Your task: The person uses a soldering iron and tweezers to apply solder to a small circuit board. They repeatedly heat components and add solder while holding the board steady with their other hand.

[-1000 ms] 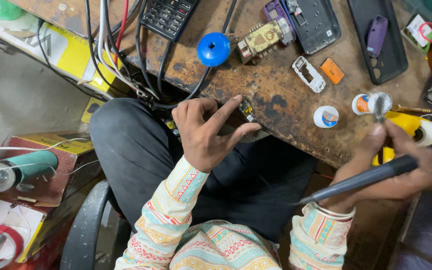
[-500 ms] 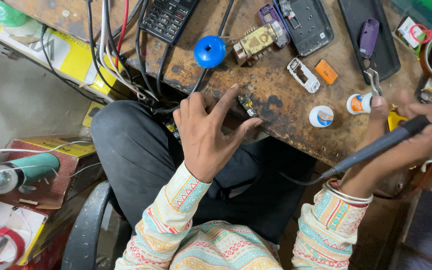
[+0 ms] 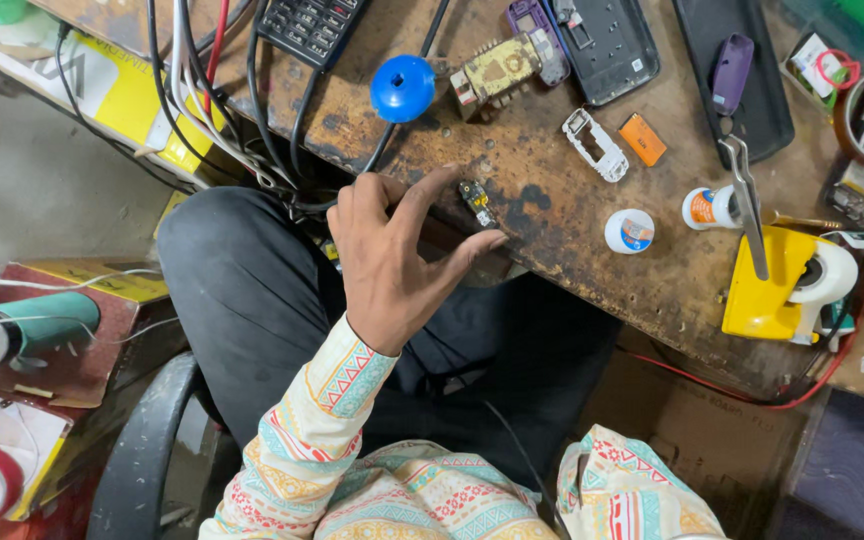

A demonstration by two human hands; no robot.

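Now my left hand (image 3: pixel 392 255) hovered at the worktop's (image 3: pixel 552 230) near edge, fingers (image 3: pixel 430 190) spread apart, the small circuit board (image 3: pixel 475 202) lying between fingertips, unclamped.

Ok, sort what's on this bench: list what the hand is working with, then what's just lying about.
In hand:
- left hand, fingers spread around the part
- small circuit board at the bench edge, between thumb and forefinger

Lying about:
- blue round knob
- orange block
- white plastic frame
- two small white pots
- yellow tape dispenser
- tweezers
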